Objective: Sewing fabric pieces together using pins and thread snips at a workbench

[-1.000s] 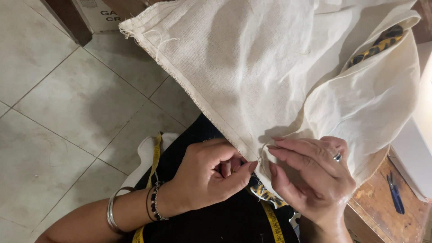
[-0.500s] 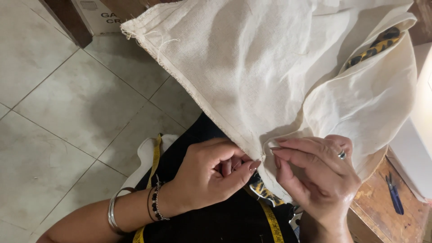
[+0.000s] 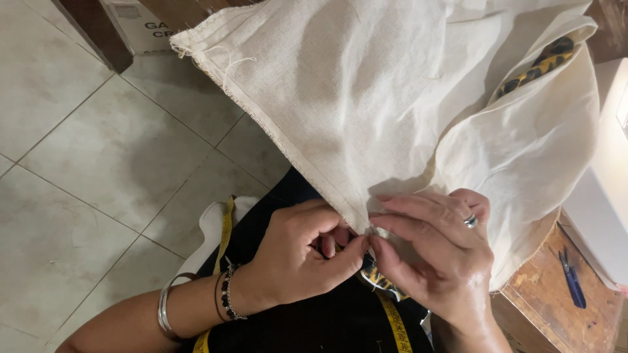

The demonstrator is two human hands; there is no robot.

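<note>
Cream cloth [image 3: 392, 98] edge, pinched spot hidden

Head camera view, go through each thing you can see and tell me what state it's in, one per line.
Cream cloth: draped and folded, frayed along the raw edge, pinched at its lower edge.
Left hand: fingers curled, pinching the cloth edge.
Right hand: fingertips pinching the same spot, ring on one finger.
Yellow tape measure: hanging loose over dark clothing.
Blue snips: lying untouched on the wooden table.
Patterned fabric: mostly covered by the cloth.
</note>
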